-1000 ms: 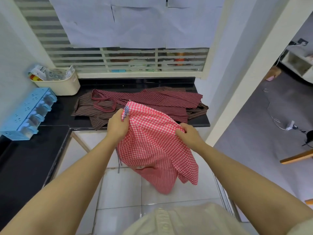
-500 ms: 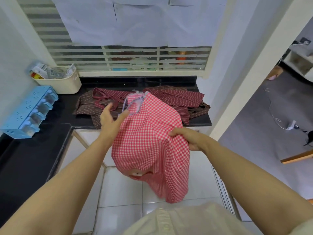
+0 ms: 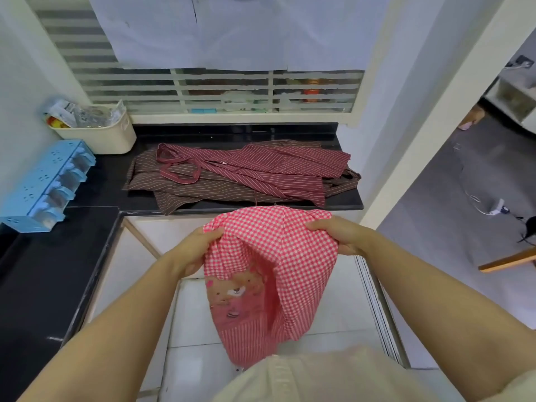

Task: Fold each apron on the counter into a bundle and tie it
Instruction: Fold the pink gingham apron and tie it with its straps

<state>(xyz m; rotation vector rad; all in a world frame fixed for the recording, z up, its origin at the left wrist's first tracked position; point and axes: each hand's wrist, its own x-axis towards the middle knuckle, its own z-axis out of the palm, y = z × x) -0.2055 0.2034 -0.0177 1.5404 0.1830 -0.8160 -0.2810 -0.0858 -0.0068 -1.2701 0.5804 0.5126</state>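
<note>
Before the counter [image 3: 98,181], checked apron [image 3: 290,256] lengthwise vertical

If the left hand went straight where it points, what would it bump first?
The left hand would push into the red checked apron it grips; beyond that, probably the striped aprons on the counter, though depth is unclear.

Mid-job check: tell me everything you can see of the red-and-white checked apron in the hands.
The red-and-white checked apron looks like thin, soft cotton, with a pink bear-print panel and a striped band below it. It is not bundled or tied: it hangs bunched in the air, in front of the black counter edge, over the tiled floor. The left hand grips its upper left edge, the right hand its upper right corner.
</note>
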